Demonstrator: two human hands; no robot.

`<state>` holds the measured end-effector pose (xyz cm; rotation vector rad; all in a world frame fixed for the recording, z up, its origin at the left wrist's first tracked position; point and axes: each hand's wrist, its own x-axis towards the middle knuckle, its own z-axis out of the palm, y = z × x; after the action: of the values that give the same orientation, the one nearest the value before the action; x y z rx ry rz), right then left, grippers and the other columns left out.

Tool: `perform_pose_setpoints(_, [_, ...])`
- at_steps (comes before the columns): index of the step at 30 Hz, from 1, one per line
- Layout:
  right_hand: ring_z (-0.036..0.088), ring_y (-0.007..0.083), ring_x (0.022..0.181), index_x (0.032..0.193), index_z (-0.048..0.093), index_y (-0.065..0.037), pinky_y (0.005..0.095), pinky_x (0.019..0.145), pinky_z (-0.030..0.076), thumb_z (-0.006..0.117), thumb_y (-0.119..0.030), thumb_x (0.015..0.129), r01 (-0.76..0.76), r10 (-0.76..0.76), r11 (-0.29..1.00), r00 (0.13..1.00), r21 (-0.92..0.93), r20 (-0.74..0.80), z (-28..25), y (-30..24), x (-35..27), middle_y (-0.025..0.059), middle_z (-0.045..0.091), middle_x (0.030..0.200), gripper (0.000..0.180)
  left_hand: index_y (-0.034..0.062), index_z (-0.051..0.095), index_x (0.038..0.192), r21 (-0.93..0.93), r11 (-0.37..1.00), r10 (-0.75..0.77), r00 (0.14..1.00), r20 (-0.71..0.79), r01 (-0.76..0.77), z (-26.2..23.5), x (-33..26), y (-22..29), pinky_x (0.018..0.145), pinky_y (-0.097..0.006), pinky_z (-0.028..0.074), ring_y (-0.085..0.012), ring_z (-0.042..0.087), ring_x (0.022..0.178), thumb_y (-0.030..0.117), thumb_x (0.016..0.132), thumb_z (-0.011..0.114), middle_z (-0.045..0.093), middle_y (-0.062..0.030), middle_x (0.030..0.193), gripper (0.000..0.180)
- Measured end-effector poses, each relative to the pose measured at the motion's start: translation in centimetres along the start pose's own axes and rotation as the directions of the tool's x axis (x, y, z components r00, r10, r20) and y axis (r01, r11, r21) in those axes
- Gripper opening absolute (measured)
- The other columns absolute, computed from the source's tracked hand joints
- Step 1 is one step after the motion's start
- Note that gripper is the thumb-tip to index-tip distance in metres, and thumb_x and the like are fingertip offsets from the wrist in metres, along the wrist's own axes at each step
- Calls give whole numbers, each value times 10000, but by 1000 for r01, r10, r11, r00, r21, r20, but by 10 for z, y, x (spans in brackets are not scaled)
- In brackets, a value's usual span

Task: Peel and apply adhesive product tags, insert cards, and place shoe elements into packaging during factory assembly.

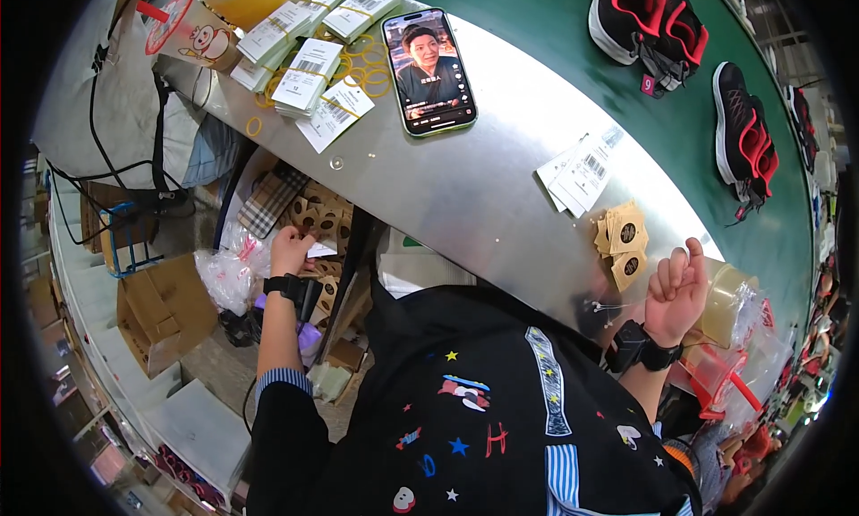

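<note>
- A worker's left hand (291, 249) reaches below the steel table (465, 194), fingers curled around a white slip (320, 248) above brown tags (322, 219) in a box.
- The right hand (677, 288) rests loosely curled at the table edge, holding nothing, just beside a small stack of brown tags (624, 239).
- A phone (429, 71) lies near bundled labels (306, 73).

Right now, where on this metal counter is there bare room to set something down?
The widest bare patch of the metal counter lies between the phone and the loose white tags. A smaller strip runs below the bundled tags. The far left end is crowded with bundles and yellow rubber bands.
</note>
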<state>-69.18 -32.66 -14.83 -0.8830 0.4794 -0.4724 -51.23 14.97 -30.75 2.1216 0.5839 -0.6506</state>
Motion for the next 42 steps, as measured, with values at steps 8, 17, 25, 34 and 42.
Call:
perform_pose_setpoints(8, [273,58,472,924,439,-63,183,395,212,379,4,787,-11,11,1000,999,-7,33,-4,0,6,5,362,629,163,-55,465,1149,46,970,237,971,-8,-237,-16,-22,-12,530,-246,481,-136,593,615,59,748,630,602,-79,717,448])
perform_pose_setpoints(17, [264,41,420,1134,407,-33,166,361,193,360,-11,832,14,-14,969,1000,-246,-2,5,-8,7,22,421,712,306,-22,386,1176,-399,820,430,902,-43,-410,-21,-100,78,713,-230,491,-130,596,843,-90,804,481,595,-123,966,389])
perform_pose_setpoints(25, [275,34,445,1154,403,-20,163,386,206,382,-49,861,65,-84,921,996,-385,-33,6,-11,-8,22,440,695,295,-12,400,1160,-398,716,595,800,-82,-573,-1,-136,140,737,-222,466,-121,575,859,-94,813,467,589,-108,957,363])
perform_pose_setpoints(34, [409,83,484,1026,509,-17,243,447,320,550,-108,811,16,21,522,999,-853,32,10,-20,6,-9,442,560,237,-10,491,1000,-295,693,720,654,234,-658,52,-159,207,620,-169,399,-58,515,712,-43,816,448,563,-35,805,192])
perform_pose_setpoints(42, [538,248,548,933,530,-61,355,509,411,687,-279,682,132,81,52,987,-990,136,17,-20,28,69,503,580,368,11,522,908,-182,327,781,156,605,-927,146,-171,291,652,-328,484,-283,595,732,-40,738,492,585,-130,939,180])
